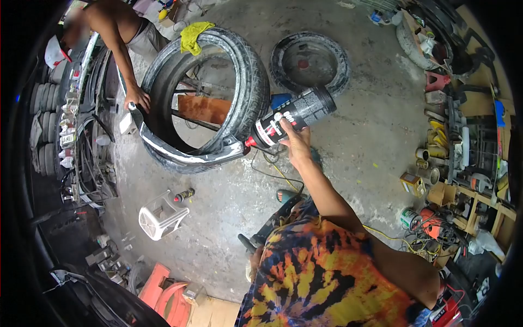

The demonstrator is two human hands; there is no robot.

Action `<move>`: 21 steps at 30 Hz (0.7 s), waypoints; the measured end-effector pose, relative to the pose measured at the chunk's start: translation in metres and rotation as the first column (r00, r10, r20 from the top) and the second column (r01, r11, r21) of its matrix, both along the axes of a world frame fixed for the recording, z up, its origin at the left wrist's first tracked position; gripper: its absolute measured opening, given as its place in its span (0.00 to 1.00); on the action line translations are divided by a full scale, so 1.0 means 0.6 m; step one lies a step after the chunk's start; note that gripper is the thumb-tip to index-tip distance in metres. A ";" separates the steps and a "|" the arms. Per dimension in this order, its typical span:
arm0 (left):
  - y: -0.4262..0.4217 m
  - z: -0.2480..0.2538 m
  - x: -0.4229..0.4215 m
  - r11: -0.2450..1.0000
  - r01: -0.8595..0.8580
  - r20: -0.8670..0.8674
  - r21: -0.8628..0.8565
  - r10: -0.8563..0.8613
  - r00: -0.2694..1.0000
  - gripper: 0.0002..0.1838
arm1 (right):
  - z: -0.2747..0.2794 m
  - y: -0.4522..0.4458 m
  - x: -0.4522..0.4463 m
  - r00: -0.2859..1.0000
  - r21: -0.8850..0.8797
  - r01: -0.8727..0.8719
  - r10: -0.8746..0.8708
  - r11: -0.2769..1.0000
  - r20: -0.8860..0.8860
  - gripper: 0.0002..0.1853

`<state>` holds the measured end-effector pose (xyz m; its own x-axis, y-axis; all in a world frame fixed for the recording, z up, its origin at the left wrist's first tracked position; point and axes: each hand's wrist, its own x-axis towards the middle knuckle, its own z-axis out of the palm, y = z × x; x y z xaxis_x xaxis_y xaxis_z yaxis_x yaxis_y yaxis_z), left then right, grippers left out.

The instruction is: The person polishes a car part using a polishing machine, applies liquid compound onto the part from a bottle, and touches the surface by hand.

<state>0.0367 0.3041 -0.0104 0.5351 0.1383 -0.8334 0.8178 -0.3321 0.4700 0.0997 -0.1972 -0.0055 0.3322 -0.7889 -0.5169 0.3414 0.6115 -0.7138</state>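
My right hand (298, 144) is closed around a black bottle (297, 115) with a red nozzle. The bottle is tilted, its nozzle down and left at the end of a curved black-and-white strip (185, 157). This strip lies across the near side of a large upright tire (253, 82). A yellow-green cloth (195, 37) hangs over the tire's top. Only a sliver of my left hand (253, 264) shows beside my shirt, below a black handle (246, 242); its fingers are hidden.
A co-worker's hand (137, 99) rests at the strip's far left end. Another tire (340, 57) lies behind. A white stool (163, 218) and a small bottle (185, 195) stand at the lower left. Cables cross the floor; tools and boxes (414, 184) line the right.
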 end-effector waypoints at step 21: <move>0.138 0.221 0.172 0.979 0.078 0.378 0.187 -0.145 0.914 0.08 | -0.067 -0.045 -0.124 0.989 0.186 0.016 -0.042 0.982 0.141 0.32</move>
<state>0.1402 0.3867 0.1224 0.8310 0.1754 -0.5278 0.5353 -0.5100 0.6733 0.0254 -0.2243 -0.0460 0.3920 -0.6951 -0.6027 0.4516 0.7161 -0.5322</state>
